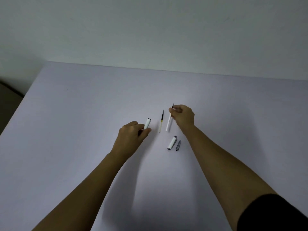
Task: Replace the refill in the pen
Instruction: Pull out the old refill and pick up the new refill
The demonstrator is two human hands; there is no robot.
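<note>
My left hand [131, 134] grips a white pen barrel [147, 123] near its lower end, its open dark end pointing away from me. My right hand [182, 116] pinches a thin white refill [168, 124] near its dark tip, the rest of it slanting down toward the table. Between the two hands a second refill [161, 121], with a dark tip and a black and yellow band, lies flat on the table. Nearer to me lie a white pen cap section [172, 143] and a small grey tip piece [178, 145], side by side.
The pale lilac table [83, 114] meets a plain wall along its far edge. Its left edge runs diagonally, with a dark floor area [8, 100] beyond. A black sleeve [275, 214] covers my right upper arm.
</note>
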